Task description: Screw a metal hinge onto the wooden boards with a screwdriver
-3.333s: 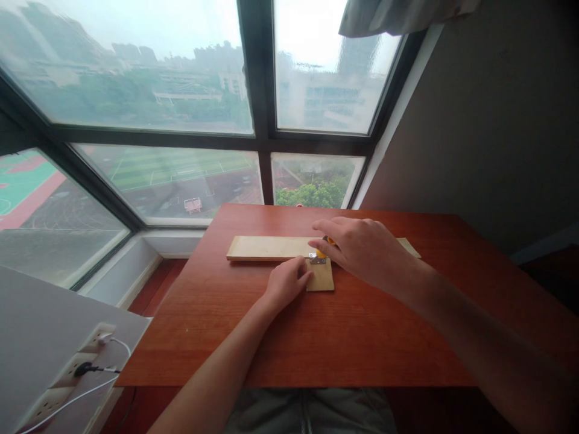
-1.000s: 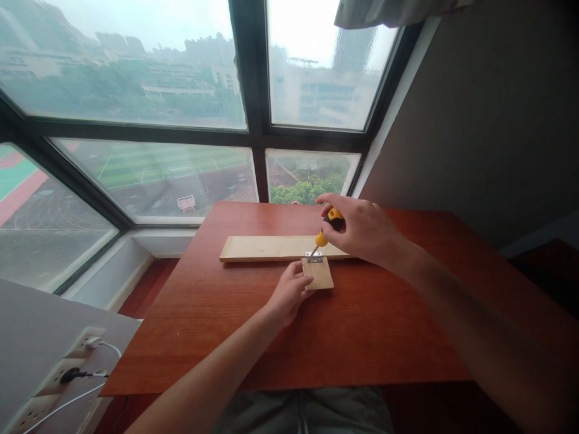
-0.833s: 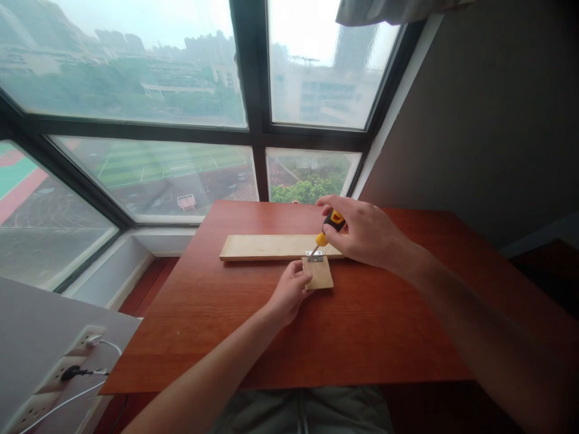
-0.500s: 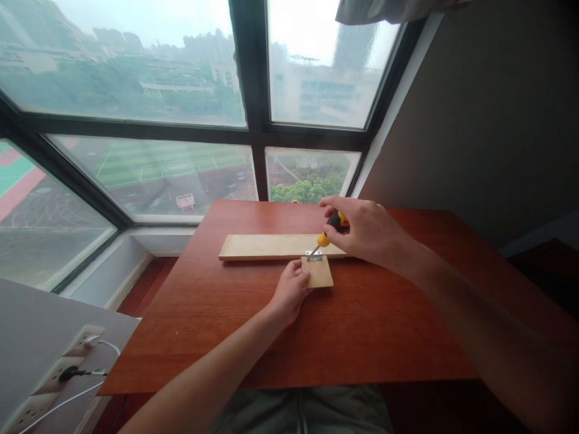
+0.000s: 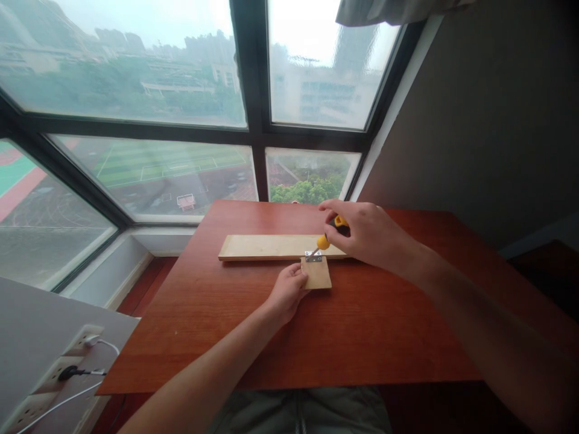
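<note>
My right hand (image 5: pixel 357 226) grips a yellow and black screwdriver (image 5: pixel 323 242), tilted, its shaft running down and left to a small metal hinge (image 5: pixel 313 256). The hinge lies across the joint between a long pale wooden board (image 5: pixel 262 246) and a small square wooden piece (image 5: pixel 319 275). My left hand (image 5: pixel 289 289) pinches the small piece at its left edge, thumb on top and fingers partly hidden underneath. Whether the tip sits in a screw head is too small to tell. The right end of the long board is hidden behind my right hand.
The boards are on a reddish-brown wooden table (image 5: pixel 203 337). Beyond its far edge stand large windows with dark frames (image 5: pixel 257 135). At lower left, wall sockets (image 5: pixel 58 374) hold plugs with cables. A grey wall (image 5: pixel 488 120) rises on the right.
My left hand and the small wooden piece have shifted very slightly left and down. The screwdriver handle has turned a little in my right hand; its tip stays at the hinge.
</note>
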Demonstrator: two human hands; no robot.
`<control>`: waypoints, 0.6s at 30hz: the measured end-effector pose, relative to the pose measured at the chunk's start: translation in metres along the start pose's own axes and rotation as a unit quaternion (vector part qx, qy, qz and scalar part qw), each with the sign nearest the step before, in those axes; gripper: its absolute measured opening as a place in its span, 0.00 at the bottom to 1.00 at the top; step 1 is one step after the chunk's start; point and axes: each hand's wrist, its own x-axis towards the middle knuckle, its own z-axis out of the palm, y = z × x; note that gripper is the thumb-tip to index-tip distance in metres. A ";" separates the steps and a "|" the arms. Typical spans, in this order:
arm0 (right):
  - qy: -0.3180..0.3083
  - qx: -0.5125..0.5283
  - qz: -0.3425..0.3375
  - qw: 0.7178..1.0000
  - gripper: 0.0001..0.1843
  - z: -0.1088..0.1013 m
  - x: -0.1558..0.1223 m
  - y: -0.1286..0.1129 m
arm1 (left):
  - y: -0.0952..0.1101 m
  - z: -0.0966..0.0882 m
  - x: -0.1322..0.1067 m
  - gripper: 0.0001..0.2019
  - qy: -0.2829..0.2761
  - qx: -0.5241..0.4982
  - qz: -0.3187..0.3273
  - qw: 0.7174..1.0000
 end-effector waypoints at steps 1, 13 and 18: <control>-0.002 0.005 -0.013 1.000 0.22 0.000 -0.001 0.000 | 0.000 0.001 0.000 0.13 0.002 -0.001 0.002 1.000; -0.012 -0.024 0.016 0.999 0.19 -0.001 0.000 -0.009 | 0.002 0.003 -0.002 0.13 0.015 -0.010 -0.012 1.000; -0.022 -0.033 -0.019 0.999 0.27 -0.002 -0.004 -0.012 | 0.001 0.003 -0.003 0.13 0.012 -0.008 -0.005 1.000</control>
